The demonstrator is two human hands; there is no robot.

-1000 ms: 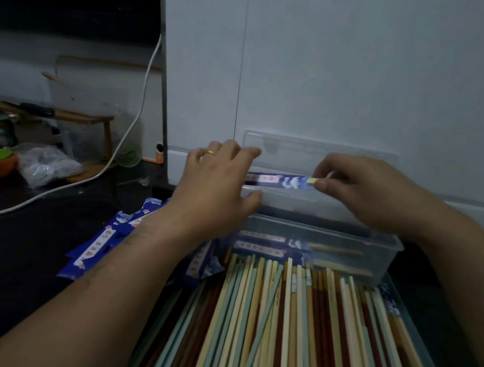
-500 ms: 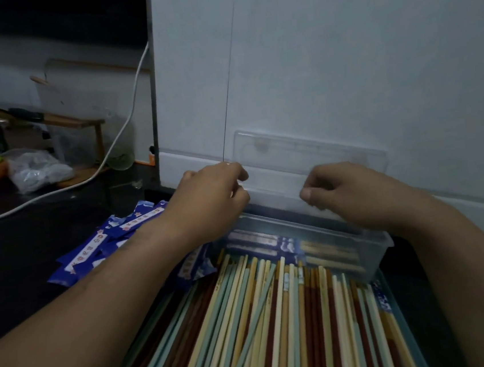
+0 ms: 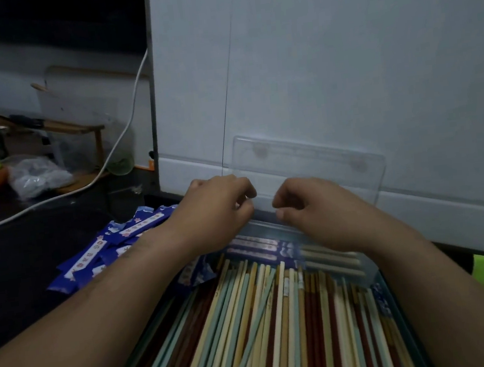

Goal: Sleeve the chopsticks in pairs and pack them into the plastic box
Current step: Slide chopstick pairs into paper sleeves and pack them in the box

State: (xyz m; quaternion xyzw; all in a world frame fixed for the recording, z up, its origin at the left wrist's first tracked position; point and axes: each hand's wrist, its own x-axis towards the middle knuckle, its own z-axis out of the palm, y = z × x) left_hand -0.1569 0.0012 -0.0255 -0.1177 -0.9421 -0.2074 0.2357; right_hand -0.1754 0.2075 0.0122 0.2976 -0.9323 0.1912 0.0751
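Hovering emptied above the plastic box point(image 3: 360, 272)
Brought left hand point(image 3: 217, 213) and right hand point(image 3: 321, 213) closer than a second ago; curled both, gripping nothing visible; no longer holding a pair; with sleeved chopsticks point(image 3: 259, 248) lying inside the box.

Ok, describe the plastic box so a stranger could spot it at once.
Find the big white panel at the back; at its foot, just beyond the loose chopsticks, lies the plastic box. It alone is clear, with blue-sleeved pairs lying crosswise inside.
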